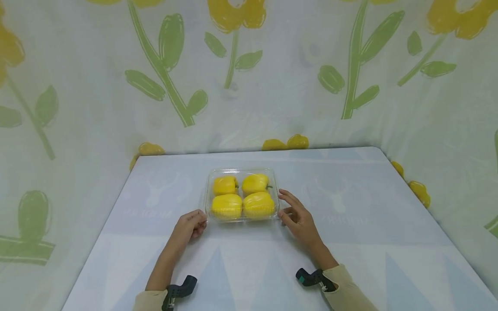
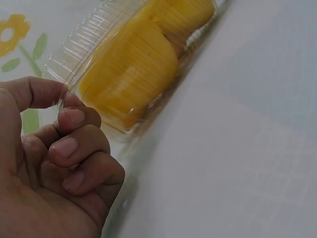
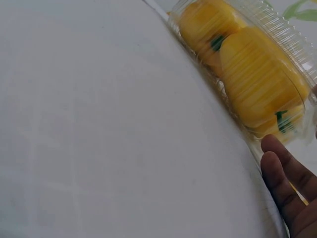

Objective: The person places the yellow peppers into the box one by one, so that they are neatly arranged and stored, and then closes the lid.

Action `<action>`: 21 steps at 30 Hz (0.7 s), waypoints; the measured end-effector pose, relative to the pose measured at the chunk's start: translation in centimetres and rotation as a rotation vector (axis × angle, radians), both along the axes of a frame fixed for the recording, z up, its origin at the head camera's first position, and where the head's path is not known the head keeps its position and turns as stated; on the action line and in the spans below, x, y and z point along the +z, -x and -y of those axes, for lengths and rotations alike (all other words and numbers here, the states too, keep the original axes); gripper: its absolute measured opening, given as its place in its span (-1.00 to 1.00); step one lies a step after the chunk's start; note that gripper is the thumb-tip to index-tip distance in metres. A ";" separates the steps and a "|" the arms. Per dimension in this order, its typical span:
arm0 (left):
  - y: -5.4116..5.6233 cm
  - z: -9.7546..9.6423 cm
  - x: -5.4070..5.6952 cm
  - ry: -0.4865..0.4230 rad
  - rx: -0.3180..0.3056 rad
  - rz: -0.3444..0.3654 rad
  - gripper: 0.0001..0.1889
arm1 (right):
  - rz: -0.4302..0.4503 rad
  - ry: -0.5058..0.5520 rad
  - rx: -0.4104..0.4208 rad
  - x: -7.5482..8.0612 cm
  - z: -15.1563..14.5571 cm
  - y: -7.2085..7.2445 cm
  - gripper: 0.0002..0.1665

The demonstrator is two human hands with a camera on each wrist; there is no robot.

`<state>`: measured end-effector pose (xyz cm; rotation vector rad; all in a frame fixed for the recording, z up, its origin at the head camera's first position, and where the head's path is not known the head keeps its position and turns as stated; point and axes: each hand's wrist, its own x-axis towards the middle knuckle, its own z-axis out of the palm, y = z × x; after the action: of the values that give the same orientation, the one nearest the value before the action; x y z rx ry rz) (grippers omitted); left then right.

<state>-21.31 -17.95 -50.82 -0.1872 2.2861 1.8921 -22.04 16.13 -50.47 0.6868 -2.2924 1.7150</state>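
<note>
A clear plastic clamshell box (image 1: 239, 172) lies on the table with several yellow bell peppers (image 1: 227, 205) inside, set in two rows. Its lid covers them. At the near left corner, my left hand (image 1: 190, 224) pinches the rim between thumb and forefinger, the other fingers curled in toward the palm. My right hand (image 1: 297, 220) is at the right side of the box, its loosely bent, spread fingers right at the edge. In the right wrist view, two fingertips (image 3: 271, 144) reach up to the box's near end, and green stems show through the plastic.
The table (image 1: 342, 268) has a pale cloth with blue triangles and faint deer prints. A curtain (image 1: 280, 95) with yellow flowers and green leaves hangs behind it and along both sides. Each wrist wears a black camera mount (image 1: 311, 277).
</note>
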 end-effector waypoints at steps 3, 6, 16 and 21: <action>0.0 -0.1 0.1 -0.006 0.004 0.004 -0.73 | -0.004 0.002 0.001 0.1 0.0 0.0 -0.45; 0.0 -0.1 0.0 -0.013 0.000 0.002 -0.73 | -0.006 0.004 0.002 0.1 0.0 0.0 -0.45; 0.0 -0.3 -0.5 -0.239 0.051 -0.006 -0.80 | -0.016 0.004 0.028 0.2 0.0 0.0 -0.45; -0.1 -0.3 -0.2 -0.145 0.021 0.012 -0.74 | -0.009 0.007 0.030 -0.3 -0.2 0.3 -0.43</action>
<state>-21.22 -17.62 -51.03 -0.2036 2.1361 2.0511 -22.31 16.35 -50.80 0.7297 -2.2802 1.7287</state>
